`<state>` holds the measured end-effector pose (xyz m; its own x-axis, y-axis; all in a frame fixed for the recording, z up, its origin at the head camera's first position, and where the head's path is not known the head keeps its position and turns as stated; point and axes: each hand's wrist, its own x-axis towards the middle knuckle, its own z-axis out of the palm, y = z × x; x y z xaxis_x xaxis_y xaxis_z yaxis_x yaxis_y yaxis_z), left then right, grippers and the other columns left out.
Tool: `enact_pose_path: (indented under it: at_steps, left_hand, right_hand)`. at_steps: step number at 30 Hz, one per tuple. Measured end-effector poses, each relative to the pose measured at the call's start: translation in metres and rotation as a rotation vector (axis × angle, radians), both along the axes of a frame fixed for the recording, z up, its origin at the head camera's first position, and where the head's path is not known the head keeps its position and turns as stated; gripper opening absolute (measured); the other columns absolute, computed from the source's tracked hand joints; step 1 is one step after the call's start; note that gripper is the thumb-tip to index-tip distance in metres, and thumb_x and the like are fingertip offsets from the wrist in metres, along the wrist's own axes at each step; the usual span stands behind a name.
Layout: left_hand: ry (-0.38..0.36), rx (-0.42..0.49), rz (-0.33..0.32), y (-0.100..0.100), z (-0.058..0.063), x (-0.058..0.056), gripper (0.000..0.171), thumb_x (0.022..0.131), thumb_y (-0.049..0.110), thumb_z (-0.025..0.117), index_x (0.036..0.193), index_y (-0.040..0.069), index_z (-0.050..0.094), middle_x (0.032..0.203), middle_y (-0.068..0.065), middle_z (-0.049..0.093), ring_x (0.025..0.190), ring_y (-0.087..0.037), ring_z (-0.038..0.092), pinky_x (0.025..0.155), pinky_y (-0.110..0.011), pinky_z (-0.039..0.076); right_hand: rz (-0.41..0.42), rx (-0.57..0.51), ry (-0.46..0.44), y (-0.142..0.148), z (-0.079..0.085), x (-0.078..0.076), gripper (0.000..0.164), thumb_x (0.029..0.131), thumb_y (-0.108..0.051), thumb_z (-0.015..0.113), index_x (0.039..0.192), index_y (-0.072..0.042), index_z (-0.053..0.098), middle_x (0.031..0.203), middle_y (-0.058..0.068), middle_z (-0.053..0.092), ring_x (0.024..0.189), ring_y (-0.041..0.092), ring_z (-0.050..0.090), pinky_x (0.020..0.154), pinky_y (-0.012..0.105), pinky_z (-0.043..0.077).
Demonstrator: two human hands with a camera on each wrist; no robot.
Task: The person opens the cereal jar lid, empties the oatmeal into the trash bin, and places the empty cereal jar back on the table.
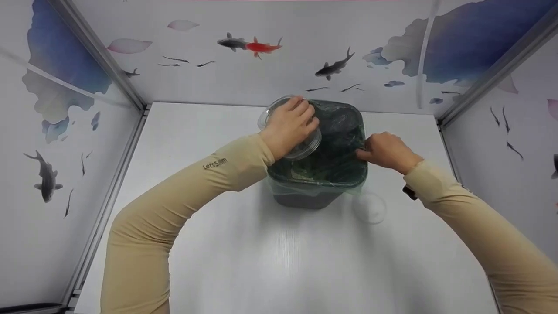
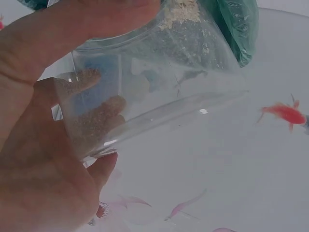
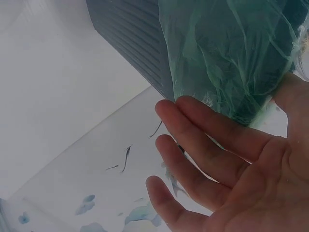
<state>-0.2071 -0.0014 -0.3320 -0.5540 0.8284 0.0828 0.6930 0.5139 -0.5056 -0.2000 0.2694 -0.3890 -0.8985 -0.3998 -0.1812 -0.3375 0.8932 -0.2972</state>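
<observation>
My left hand (image 1: pixel 291 125) grips a clear plastic jar (image 2: pixel 159 87), tilted over the left side of a grey trash can (image 1: pixel 301 200). Thumb and fingers wrap the jar's sides in the left wrist view, and its walls look see-through. Pale flaky bits (image 2: pixel 182 13) show by the jar's mouth. A thin green trash bag (image 3: pixel 217 53) lines the can and folds over its rim. At the can's right rim, my right hand (image 1: pixel 387 150) holds the edge, thumb on the inner side and fingers along the outside over the bag.
A clear round lid (image 1: pixel 369 208) lies on the white table (image 1: pixel 209 257), just right of the can's front. Behind the can rises a back wall (image 1: pixel 287 78) printed with fish. Side panels with metal frame posts (image 1: pixel 104 56) flank the table.
</observation>
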Motion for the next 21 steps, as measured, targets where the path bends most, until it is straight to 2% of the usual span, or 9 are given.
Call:
enact_pose_path:
  at_steps: [2, 8, 16, 21]
  left_hand:
    - [-0.002, 0.01, -0.003, -0.0009, 0.0008, -0.0016, 0.031, 0.096, 0.011, 0.056, 0.126, 0.014, 0.06, 0.125, -0.011, 0.055, 0.118, -0.027, 0.047, 0.107, -0.034, 0.028]
    - [-0.025, 0.006, 0.039, -0.0025, 0.0061, -0.0055, 0.036, 0.095, 0.011, 0.06, 0.13, 0.015, 0.058, 0.129, -0.012, 0.054, 0.121, -0.028, 0.047, 0.108, -0.035, 0.029]
    - [0.003, -0.048, 0.051, 0.003, 0.0039, -0.0033, 0.035, 0.101, 0.008, 0.045, 0.134, 0.015, 0.055, 0.133, -0.012, 0.051, 0.125, -0.027, 0.043, 0.108, -0.035, 0.026]
    - [-0.038, -0.123, 0.074, 0.0073, 0.0049, -0.0038, 0.038, 0.103, 0.009, 0.04, 0.139, 0.014, 0.05, 0.138, -0.013, 0.046, 0.128, -0.029, 0.04, 0.109, -0.037, 0.024]
  right_hand:
    - [0.0, -0.001, -0.003, 0.0005, -0.0004, 0.0001, 0.041, 0.091, -0.021, 0.057, 0.054, -0.014, 0.04, 0.051, -0.006, 0.031, 0.046, 0.011, 0.029, 0.045, 0.029, 0.026]
    - [0.008, -0.013, -0.005, 0.0018, -0.0013, -0.001, 0.04, 0.09, -0.019, 0.056, 0.054, -0.013, 0.04, 0.051, -0.006, 0.031, 0.047, 0.011, 0.029, 0.046, 0.029, 0.026]
    - [-0.004, -0.028, 0.007, 0.0016, -0.0028, -0.0015, 0.039, 0.087, -0.018, 0.056, 0.053, -0.013, 0.039, 0.05, -0.007, 0.03, 0.046, 0.012, 0.029, 0.046, 0.03, 0.027]
    - [-0.006, -0.027, 0.008, 0.0011, -0.004, -0.0014, 0.04, 0.087, -0.017, 0.056, 0.052, -0.013, 0.038, 0.049, -0.007, 0.029, 0.046, 0.012, 0.029, 0.046, 0.029, 0.027]
